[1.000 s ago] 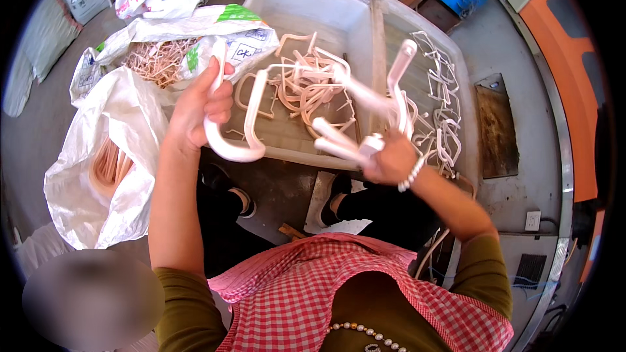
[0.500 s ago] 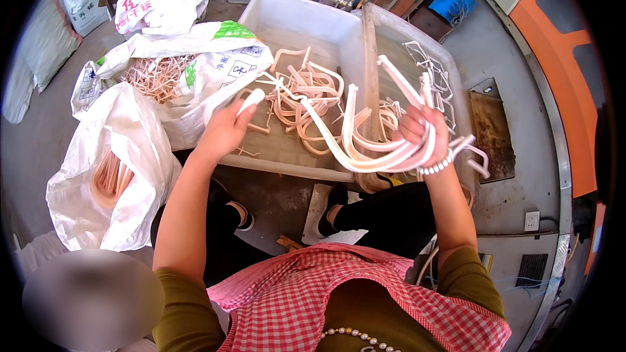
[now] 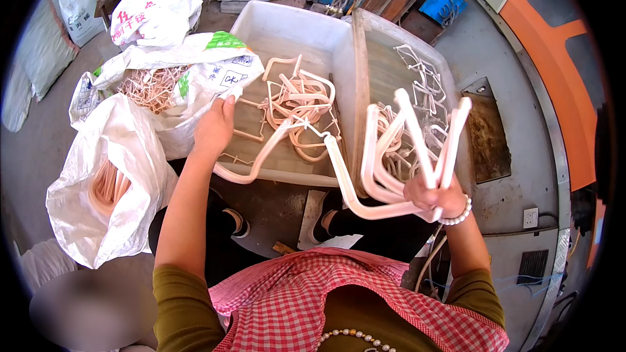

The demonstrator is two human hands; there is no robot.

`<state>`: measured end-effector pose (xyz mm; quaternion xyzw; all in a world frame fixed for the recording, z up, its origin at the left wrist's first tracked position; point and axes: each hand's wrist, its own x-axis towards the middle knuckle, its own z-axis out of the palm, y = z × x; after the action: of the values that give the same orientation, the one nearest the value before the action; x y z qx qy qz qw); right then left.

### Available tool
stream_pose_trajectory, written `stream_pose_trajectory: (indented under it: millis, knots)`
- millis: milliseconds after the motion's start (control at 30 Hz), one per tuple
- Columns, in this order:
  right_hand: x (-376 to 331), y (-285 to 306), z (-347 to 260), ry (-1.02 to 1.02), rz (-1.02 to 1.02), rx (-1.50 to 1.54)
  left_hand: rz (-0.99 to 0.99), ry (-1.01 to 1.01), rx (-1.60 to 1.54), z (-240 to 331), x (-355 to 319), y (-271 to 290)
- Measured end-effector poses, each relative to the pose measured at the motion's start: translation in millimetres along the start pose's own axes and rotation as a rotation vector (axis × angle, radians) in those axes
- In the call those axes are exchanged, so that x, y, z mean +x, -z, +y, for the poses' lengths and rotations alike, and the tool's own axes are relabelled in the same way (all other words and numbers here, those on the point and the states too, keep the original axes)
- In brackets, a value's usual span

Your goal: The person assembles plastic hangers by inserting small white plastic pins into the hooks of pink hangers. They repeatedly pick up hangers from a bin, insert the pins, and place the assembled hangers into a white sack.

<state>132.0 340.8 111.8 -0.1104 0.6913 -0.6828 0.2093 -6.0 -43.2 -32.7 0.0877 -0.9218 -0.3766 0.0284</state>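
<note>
My right hand (image 3: 427, 197) is closed round a bundle of pale pink, U-shaped plastic pieces (image 3: 375, 156), their ends pointing up and away. One of them is joined by a thin branching sprue (image 3: 306, 124) to another curved plastic piece (image 3: 251, 175) on the left. That piece runs behind my left forearm, and my left hand (image 3: 215, 124) is closed with its thumb against a pale tip that looks like the piece's end. My left fingers are mostly hidden. Below the sprue, more pink pieces (image 3: 303, 94) lie tangled in a white plastic tub (image 3: 280, 16).
Beside it, a second tub (image 3: 385, 26) holds pale sprues and curved pieces. On the left stand an open sack of pink scraps (image 3: 150, 88) and a white sack (image 3: 140, 195) with curved pieces inside. An orange machine (image 3: 554, 78) stands at right.
My right hand has come nearer and tilted the bundle upright. My left hand has moved left and slightly down. The left curved piece and sprue now show stretched out between my hands.
</note>
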Motion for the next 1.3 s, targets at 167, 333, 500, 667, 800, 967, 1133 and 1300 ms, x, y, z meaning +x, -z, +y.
stream_pose_trajectory:
  millis: [167, 333, 500, 667, 800, 967, 1133, 1300]
  knots:
    - [24.6, -5.7, 31.8, 0.267, -0.228, -1.536, -0.096, -0.004, -0.191, 1.1, 1.7, -10.5]
    - [54.2, 116.1, 69.5, 0.103, -0.130, -2.164, -0.820, 0.561, -1.028, 25.9, -14.9, -31.4]
    - [98.4, 119.3, 71.8, 0.037, -0.034, -2.123, -1.403, 0.705, -1.147, 24.0, -83.2, -87.2]
    - [125.8, 69.1, 74.4, 0.184, -0.072, -1.928, -1.480, 0.695, -1.217, 36.4, -113.9, -85.9]
    - [125.7, -17.2, 61.5, 0.456, -0.099, -1.456, -1.281, 0.551, -1.095, 32.3, -65.4, -70.8]
    - [124.5, 71.6, 70.9, 0.036, -0.115, -1.792, -0.544, 0.232, -0.852, 1.6, -38.3, -24.0]
    - [33.6, 216.9, 28.8, -0.619, 0.455, -1.971, -0.018, 0.474, -0.851, -42.8, 3.7, 40.5]
    - [12.2, 210.3, 54.7, -0.251, 0.815, -1.450, -0.178, 0.363, -1.185, 8.5, -7.3, 3.9]
